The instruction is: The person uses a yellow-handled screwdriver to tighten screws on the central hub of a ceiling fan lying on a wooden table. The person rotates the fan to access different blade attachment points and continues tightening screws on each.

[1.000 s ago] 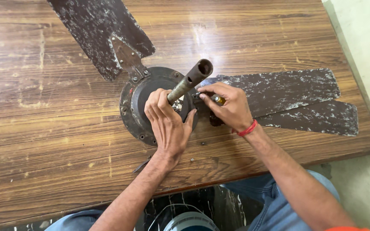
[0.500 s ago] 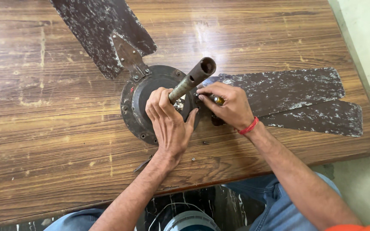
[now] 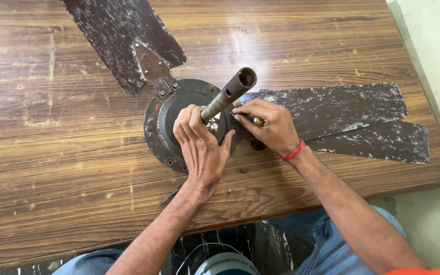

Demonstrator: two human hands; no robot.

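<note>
Scuffed wooden table [image 3: 52, 168], small loose screws [image 3: 241, 170], pale floor [image 3: 434, 40].

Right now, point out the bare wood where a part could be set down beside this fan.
The widest bare patch is the table left of the fan motor, below the upper blade. Another lies above the two right blades. It is crowded at the rod, where the left hand and right hand meet, with small screws in front.

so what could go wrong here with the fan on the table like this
1. Small loose screws lie near the table's front edge; a nudge from either forearm could roll them off.
2. Both hands, left hand and right hand, crowd the base of the tilted rod on the motor housing; a slipping tool might nick fingers.
3. The stacked blades reach toward the table's right edge and could get bumped.
</note>
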